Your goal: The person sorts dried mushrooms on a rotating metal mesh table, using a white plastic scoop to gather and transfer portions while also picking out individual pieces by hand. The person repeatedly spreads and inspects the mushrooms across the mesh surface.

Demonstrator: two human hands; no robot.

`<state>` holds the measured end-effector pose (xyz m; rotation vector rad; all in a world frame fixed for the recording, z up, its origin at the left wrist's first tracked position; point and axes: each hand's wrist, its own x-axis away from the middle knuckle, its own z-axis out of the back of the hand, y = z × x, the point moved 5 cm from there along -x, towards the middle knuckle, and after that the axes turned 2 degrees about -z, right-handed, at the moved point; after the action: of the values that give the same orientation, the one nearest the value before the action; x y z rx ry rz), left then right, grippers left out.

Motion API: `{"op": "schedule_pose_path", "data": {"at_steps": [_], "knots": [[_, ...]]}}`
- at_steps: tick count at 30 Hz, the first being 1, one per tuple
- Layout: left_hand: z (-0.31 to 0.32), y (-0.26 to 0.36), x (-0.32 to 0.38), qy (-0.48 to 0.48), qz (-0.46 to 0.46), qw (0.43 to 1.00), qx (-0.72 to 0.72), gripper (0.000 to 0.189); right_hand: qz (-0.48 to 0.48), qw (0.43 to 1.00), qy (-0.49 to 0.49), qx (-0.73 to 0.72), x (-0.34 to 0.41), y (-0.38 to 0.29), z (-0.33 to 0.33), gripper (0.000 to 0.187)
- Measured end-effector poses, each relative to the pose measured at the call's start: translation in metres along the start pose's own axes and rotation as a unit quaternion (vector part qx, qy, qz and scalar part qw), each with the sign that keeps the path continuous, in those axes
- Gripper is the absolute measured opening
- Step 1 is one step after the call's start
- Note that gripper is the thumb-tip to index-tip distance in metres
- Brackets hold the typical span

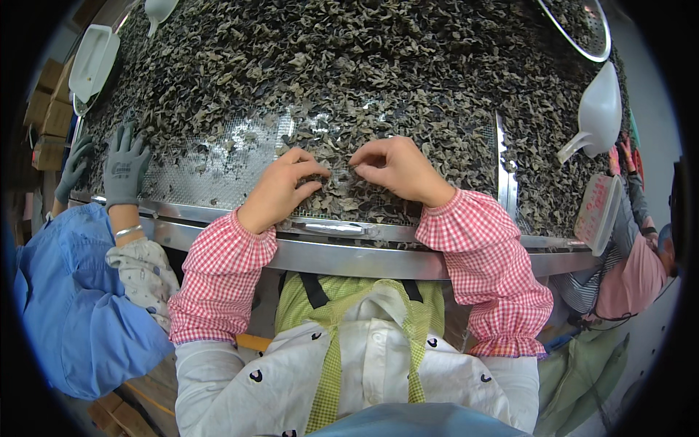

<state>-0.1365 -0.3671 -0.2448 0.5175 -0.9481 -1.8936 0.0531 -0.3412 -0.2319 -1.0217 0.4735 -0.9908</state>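
Observation:
Dried dark fungus pieces (349,60), curled and black to grey, cover a wire mesh screen (202,175) in a metal frame before me. My left hand (284,188) rests low over the mesh near the front rail, fingers curled, thumb apart from the index finger. Just right of it, my right hand (401,166) is over the pieces with thumb and index finger close together. Whether a small piece sits between those fingertips cannot be told. Between my hands lies a thin scatter of fungus.
White plastic scoops (598,114) and a box-shaped container (598,213) lie at the right, near a perforated metal bowl (598,33). A white tray (94,63) stands at the far left. A co-worker's grey-gloved hands (126,169) are left of mine; another person is at the far right.

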Motion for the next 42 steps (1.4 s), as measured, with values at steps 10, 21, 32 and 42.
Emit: {"op": "schedule_pose_path", "data": {"at_steps": [10, 21, 32, 42], "knots": [[-0.009, 0.0, -0.021, -0.007, -0.06, 0.95, -0.307, 0.076, 0.194, 0.943, 0.233, 0.139, 0.067, -0.053, 0.08, 0.014], [-0.063, 0.058, -0.083, -0.055, -0.257, 0.959, -0.107, 0.048, 0.066, 0.721, 0.52, 0.453, 0.066, -0.074, 0.376, 0.015], [-0.012, -0.01, -0.164, 0.021, -0.203, 0.926, -0.317, 0.047, -0.035, 0.915, 0.034, 0.401, -0.005, 0.076, 0.175, 0.036], [-0.039, 0.006, -0.144, -0.124, -0.112, 0.923, -0.346, 0.049, -0.114, 0.924, -0.076, 0.357, -0.008, 0.081, 0.083, 0.054]]}}
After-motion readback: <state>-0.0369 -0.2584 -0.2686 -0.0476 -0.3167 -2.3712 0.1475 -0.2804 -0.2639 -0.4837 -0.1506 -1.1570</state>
